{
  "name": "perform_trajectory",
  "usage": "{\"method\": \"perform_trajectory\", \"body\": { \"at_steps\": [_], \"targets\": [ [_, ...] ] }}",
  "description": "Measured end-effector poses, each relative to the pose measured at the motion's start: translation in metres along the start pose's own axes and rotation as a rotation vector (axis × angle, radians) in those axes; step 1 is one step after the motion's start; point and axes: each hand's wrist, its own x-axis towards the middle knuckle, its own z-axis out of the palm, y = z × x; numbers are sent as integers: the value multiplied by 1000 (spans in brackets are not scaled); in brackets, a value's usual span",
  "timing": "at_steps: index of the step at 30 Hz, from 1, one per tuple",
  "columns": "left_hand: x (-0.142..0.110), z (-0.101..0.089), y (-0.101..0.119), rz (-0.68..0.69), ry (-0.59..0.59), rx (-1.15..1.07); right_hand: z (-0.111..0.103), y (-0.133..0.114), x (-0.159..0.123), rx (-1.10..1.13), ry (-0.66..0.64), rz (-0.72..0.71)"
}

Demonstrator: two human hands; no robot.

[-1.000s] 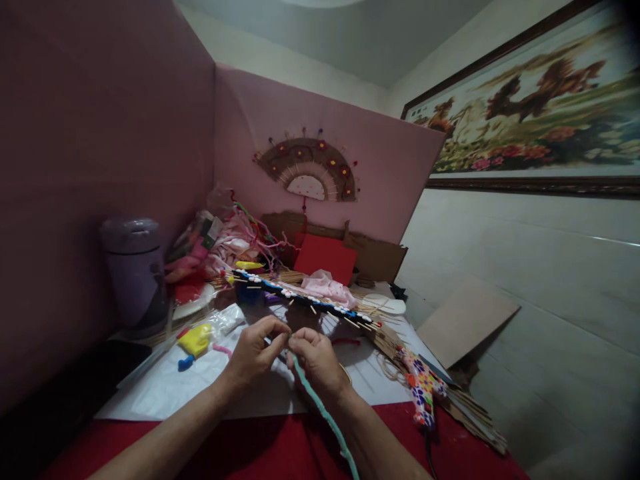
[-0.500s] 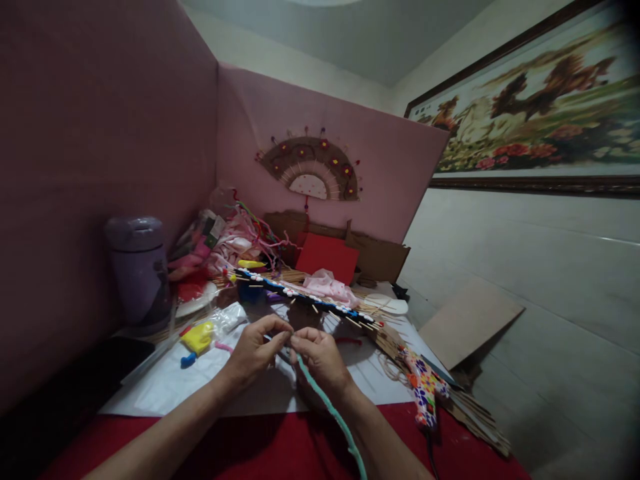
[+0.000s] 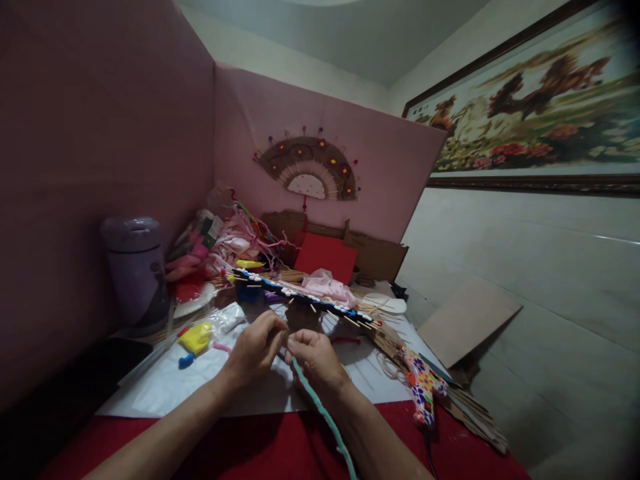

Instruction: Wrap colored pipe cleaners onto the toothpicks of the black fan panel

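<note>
A mint-green pipe cleaner [image 3: 320,405] runs from the fingertips of my right hand [image 3: 317,360] down past my right wrist and out at the bottom edge. That hand pinches its upper end between thumb and fingers. Close beside it, my left hand [image 3: 257,350] is closed, thumb against curled fingers; what it grips is hidden. Just beyond both hands rests a long dark decorated piece [image 3: 305,297] with white flowers, blue trim and sticks poking out along its edge.
A flower-patterned glue gun [image 3: 425,387] with a cord lies at the right. Yellow clay [image 3: 196,338] in a plastic bag and a lilac tumbler [image 3: 136,277] stand left. Behind are red card [image 3: 327,258], cardboard [image 3: 380,257] and a pile of pipe cleaners. A decorated fan [image 3: 310,167] hangs on the pink panel.
My fingertips have drawn slightly apart, with the left hand turned a little more inward. The pipe cleaner has shifted slightly left along with the whole view.
</note>
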Motion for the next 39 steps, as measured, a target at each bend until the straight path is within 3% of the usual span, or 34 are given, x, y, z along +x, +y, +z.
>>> {"method": "perform_trajectory", "body": {
  "at_steps": [3, 7, 9, 14, 26, 31, 36, 39],
  "targets": [
    [0, 1, -2, -15, -23, -33, 1, 1, 1, -27, 21, -16],
    [0, 3, -3, -335, -56, -340, 2, -2, 0, 4, 16, -32],
    [1, 4, -3, -427, -81, -456, 2, -3, -1, 0, 9, -35],
    [4, 2, 0, -466, -124, -497, 2, -4, -1, -22, 14, -18],
    [-1, 4, -2, -121, -142, -7, 0, -2, 2, -18, 22, -19],
    [-3, 3, -3, 86, -116, 236, 1, 1, 3, -81, 75, -36],
    [-5, 3, -7, 284, -191, 500, 3, 1, 1, -141, 134, -113],
    [-7, 3, -10, 328, -218, 559, 3, 0, -1, -179, 113, -125]
  ]
}}
